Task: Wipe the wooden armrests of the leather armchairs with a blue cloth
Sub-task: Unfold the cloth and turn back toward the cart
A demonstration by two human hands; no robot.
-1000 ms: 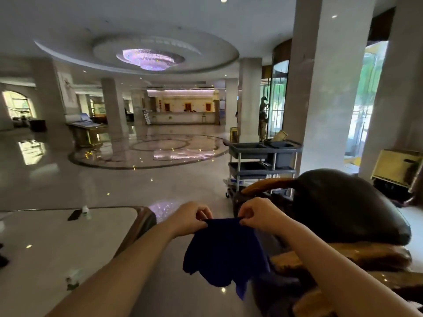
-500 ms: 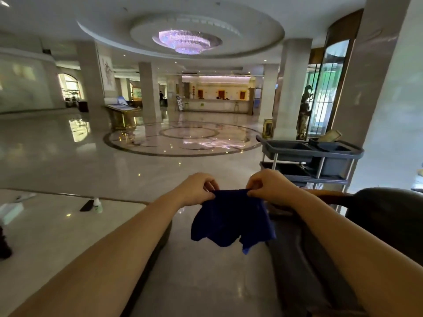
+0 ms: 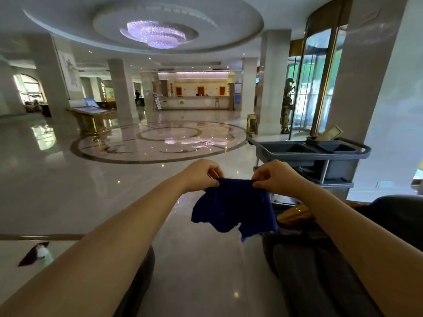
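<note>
A dark blue cloth hangs in front of me, stretched by its top edge between both hands. My left hand pinches the cloth's left corner and my right hand pinches the right corner. Below and right of the cloth, a dark leather armchair shows at the right edge, with a curved wooden armrest partly hidden behind my right forearm. The cloth is above the armrest and does not touch it.
A grey cleaning cart stands just beyond my right hand. A glossy marble table with a small bottle lies at lower left. A thick pillar rises at right. Polished lobby floor stretches ahead.
The view has swung left and up, so the armchair has slid towards the right edge. Both hands keep holding the cloth spread between them.
</note>
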